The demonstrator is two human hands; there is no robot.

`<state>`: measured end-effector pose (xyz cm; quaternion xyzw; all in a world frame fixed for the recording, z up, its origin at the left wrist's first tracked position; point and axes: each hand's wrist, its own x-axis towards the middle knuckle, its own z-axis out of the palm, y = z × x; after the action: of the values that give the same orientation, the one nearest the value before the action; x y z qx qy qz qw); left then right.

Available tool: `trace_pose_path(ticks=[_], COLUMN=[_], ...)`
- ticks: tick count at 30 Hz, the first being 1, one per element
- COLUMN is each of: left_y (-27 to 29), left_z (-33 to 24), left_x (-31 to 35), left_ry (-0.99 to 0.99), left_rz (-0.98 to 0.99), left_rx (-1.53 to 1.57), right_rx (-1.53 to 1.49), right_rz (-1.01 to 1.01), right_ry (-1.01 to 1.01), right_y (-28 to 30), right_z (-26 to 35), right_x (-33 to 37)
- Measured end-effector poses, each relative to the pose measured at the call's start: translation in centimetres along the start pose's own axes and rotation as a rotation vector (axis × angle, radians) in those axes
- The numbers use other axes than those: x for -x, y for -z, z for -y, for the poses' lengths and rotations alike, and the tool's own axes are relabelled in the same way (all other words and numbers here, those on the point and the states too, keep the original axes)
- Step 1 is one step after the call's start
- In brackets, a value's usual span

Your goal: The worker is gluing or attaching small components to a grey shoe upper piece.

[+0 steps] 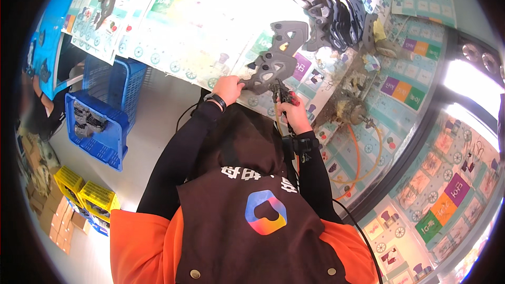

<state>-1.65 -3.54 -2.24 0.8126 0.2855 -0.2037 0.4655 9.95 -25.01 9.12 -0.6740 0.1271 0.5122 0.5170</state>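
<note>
My left hand [227,90] pinches the near left end of a grey moulded piece with cut-outs [269,68], close to the table's front edge. This long, sole-like piece slants up and away over the patterned table cover [179,52]. My right hand [295,114] is closed round a dark, crusted spray gun [283,93] with a red part. The gun's front end is beside the piece's near edge; whether they touch I cannot tell. Another grey piece with cut-outs [290,32] lies just beyond the held one. Bright glare washes out the table's middle.
Many dark grey pieces [342,16] are heaped at the far right. Right of my hand stands a crusted round pot [351,111] with an orange hose [359,152]. Blue crates [97,150] and yellow crates [97,200] sit at the left, near another person's arm [44,100].
</note>
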Motion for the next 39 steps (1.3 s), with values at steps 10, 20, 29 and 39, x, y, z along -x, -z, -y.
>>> trace_pose_path(ticks=[10, 20, 29, 39], left_y=[0.2, 0.4, 6.7, 22.1], left_z=[-0.1, -0.9, -5.7, -3.0], left_x=[0.1, 1.2, 4.8, 13.1], left_ry=[-0.019, -0.184, -0.142, -0.023], left_rz=[-0.005, -0.112, -0.039, -0.248], left_rx=[-0.022, -0.189, 0.214, 0.270], right_rx=[0.021, 0.058, -0.118, -0.228], right_rz=[0.067, 0.118, -0.166, -0.219], right_ry=[0.030, 0.048, 0.281, 0.367], right_y=[-1.9, -0.1, 4.9, 7.3], right_z=[1.4, 0.3, 2.4, 0.2], right_x=[0.4, 1.7, 5.7, 6.2])
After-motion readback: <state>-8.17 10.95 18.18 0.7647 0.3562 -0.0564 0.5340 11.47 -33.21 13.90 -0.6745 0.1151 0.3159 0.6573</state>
